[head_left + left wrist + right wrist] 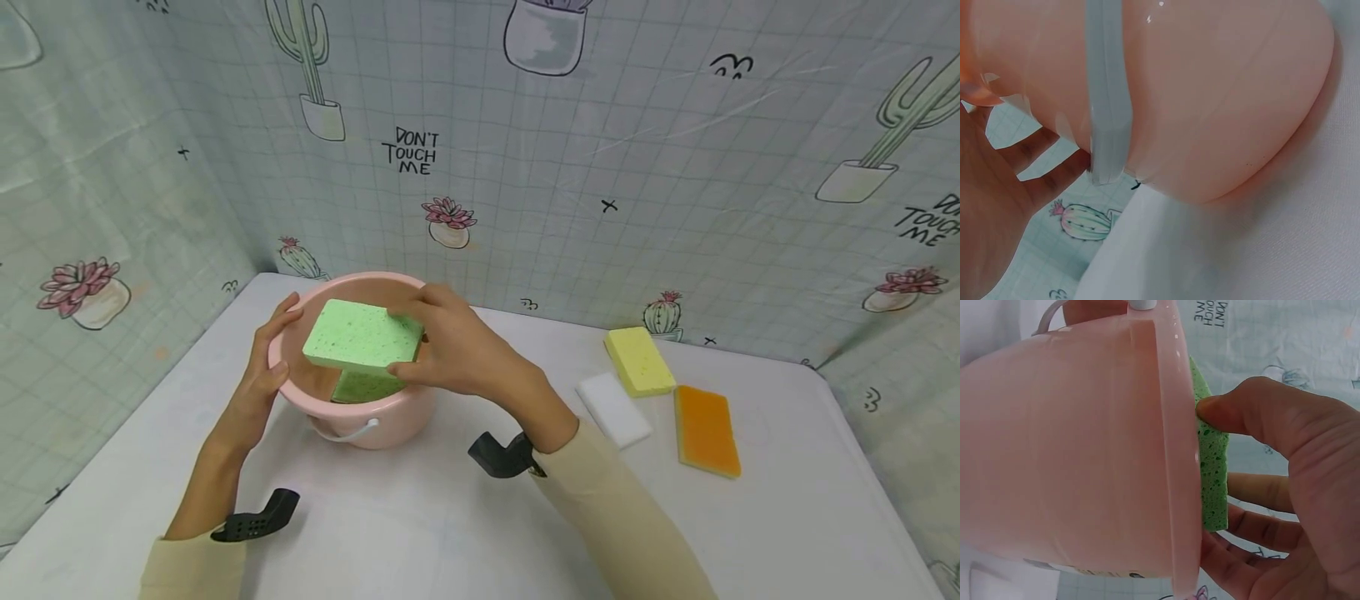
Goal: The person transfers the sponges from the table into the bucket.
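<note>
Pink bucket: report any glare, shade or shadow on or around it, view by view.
Head view: the lower green sponge inside the pink bucket sits in shade, darker than the held green sponge; left wrist view: small white glints on the wall, a soft shadow on the white tabletop beside the base; right wrist view: tiny glints along the rim.

Bucket (408, 419) mouth: held sponge (362, 333) and right hand (461, 346) obstruct access from above; left hand (258, 382) blocks its left side. Table (397, 517) before the bucket, between both forearms (536, 400), admits passage.
</note>
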`<action>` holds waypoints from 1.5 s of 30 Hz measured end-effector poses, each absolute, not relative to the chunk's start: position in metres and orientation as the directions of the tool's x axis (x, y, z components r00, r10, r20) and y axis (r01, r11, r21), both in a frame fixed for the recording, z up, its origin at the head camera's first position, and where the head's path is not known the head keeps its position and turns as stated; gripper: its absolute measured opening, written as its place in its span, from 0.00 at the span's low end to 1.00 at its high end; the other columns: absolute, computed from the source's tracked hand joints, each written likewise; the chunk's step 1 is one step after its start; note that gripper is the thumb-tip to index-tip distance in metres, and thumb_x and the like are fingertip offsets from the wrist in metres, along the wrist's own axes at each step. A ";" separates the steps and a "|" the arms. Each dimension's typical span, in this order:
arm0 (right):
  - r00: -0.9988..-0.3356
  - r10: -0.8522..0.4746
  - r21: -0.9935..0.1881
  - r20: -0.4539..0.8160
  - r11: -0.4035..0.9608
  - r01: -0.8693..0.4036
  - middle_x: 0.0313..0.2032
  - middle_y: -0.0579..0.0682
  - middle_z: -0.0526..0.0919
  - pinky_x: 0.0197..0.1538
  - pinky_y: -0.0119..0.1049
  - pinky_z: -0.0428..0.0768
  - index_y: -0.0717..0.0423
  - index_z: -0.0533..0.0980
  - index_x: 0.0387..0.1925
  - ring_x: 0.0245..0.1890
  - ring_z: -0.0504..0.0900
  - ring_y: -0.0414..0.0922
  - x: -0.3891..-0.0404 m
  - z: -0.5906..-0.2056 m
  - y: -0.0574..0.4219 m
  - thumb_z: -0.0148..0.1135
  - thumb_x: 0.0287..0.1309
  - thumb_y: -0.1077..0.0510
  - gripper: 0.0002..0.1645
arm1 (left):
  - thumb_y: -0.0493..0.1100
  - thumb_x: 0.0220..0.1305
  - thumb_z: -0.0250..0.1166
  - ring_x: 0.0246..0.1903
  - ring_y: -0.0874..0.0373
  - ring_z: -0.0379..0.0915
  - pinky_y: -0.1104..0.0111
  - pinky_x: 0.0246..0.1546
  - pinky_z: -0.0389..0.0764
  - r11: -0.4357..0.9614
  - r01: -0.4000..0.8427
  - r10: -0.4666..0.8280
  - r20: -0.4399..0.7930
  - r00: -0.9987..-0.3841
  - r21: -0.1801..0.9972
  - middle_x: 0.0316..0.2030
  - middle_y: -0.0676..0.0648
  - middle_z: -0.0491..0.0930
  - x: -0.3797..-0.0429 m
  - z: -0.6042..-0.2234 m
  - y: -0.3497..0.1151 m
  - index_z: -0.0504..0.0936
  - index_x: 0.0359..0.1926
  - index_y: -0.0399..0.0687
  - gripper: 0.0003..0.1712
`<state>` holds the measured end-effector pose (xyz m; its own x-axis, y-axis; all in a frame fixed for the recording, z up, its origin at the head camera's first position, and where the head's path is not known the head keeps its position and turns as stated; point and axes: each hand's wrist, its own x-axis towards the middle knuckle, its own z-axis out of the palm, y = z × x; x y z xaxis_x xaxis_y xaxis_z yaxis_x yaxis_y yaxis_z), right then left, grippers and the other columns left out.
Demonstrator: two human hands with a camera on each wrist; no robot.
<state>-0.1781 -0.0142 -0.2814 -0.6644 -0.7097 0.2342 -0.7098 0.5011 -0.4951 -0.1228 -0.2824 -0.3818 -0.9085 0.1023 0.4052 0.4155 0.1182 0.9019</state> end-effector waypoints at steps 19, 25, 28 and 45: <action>-0.608 -0.779 -0.428 0.153 0.502 -0.751 0.59 0.51 0.71 0.57 0.27 0.66 0.59 0.76 0.54 0.59 0.67 0.42 -0.193 -0.289 -0.035 0.73 0.44 0.53 0.33 | 0.45 0.64 0.48 0.72 0.53 0.30 0.30 0.57 0.31 0.172 0.408 0.099 0.397 -0.913 0.897 0.74 0.54 0.39 -0.125 -0.385 -0.283 0.54 0.72 0.53 0.35; -0.577 -0.802 -0.457 0.156 0.459 -0.762 0.56 0.49 0.72 0.57 0.25 0.64 0.59 0.77 0.52 0.58 0.66 0.40 -0.196 -0.291 -0.037 0.76 0.42 0.54 0.33 | 0.45 0.64 0.47 0.72 0.54 0.30 0.30 0.57 0.30 0.166 0.417 0.101 0.405 -0.909 0.894 0.74 0.53 0.39 -0.125 -0.384 -0.284 0.54 0.72 0.53 0.35; -0.548 -0.819 -0.469 0.167 0.423 -0.775 0.55 0.49 0.73 0.57 0.25 0.64 0.59 0.78 0.51 0.57 0.66 0.40 -0.196 -0.293 -0.039 0.77 0.41 0.55 0.32 | 0.45 0.64 0.46 0.71 0.54 0.31 0.31 0.57 0.29 0.159 0.420 0.101 0.409 -0.907 0.893 0.74 0.53 0.39 -0.125 -0.384 -0.284 0.54 0.72 0.53 0.35; -0.557 -0.814 -0.457 0.161 0.439 -0.774 0.54 0.46 0.75 0.60 0.26 0.61 0.57 0.75 0.57 0.58 0.66 0.39 -0.194 -0.294 -0.045 0.66 0.58 0.50 0.27 | 0.45 0.64 0.46 0.71 0.53 0.31 0.31 0.57 0.31 0.162 0.418 0.096 0.407 -0.908 0.894 0.74 0.53 0.39 -0.124 -0.385 -0.284 0.54 0.72 0.53 0.35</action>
<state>-0.1940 -0.0450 -0.2941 -0.5573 -0.8145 0.1614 -0.7736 0.4388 -0.4572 -0.1241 -0.2841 -0.3846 -0.9081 0.0963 0.4074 0.4182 0.1616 0.8939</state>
